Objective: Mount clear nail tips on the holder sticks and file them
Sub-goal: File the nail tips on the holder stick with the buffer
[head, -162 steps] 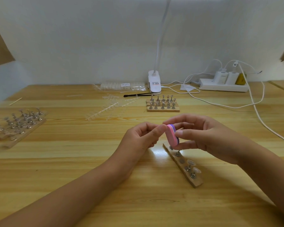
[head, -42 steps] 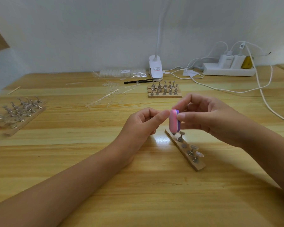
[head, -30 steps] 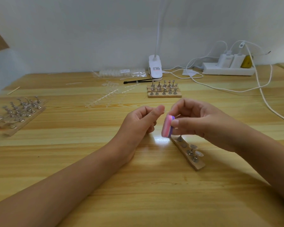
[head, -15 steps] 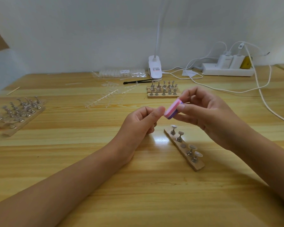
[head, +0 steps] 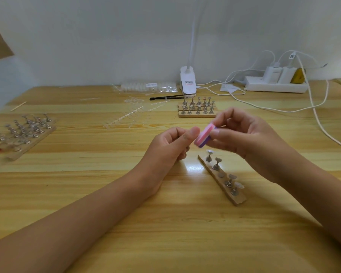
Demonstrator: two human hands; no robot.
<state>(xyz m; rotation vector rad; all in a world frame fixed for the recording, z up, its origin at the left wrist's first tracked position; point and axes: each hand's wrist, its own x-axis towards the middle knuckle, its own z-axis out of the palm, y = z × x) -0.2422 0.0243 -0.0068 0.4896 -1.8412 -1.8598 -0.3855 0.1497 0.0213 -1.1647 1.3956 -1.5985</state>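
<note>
The right hand's grip [head: 248, 138] is a narrow pinch, thumb under and fingertips over, closed on a pink and purple buffer block [head: 204, 135] held tilted above the bench [head: 165, 223]. The block looks light and foam-cored, so it should give a little under pressure; holding it by its long edges leaves the abrasive face free.

The left hand [head: 169, 148] is just beside it, fingers curled in and thumb pressed along the forefinger, the thumb tip nearly touching the block. Whatever that grip encloses is hidden, so I cannot tell whether it holds a stick or a tip.

Below the right hand a wooden strip [head: 238, 200] lies slantwise on the bench. It carries four small metal holder sticks [head: 216, 165], and one socket [head: 221, 175] between them shows empty. Clear nail tips [head: 238, 185] sit on the nearer sticks.

The tips are probably thin, springy plastic, slippery and easy to flick off. Take the work by the metal stem, not the tip, and file with light strokes.
</note>
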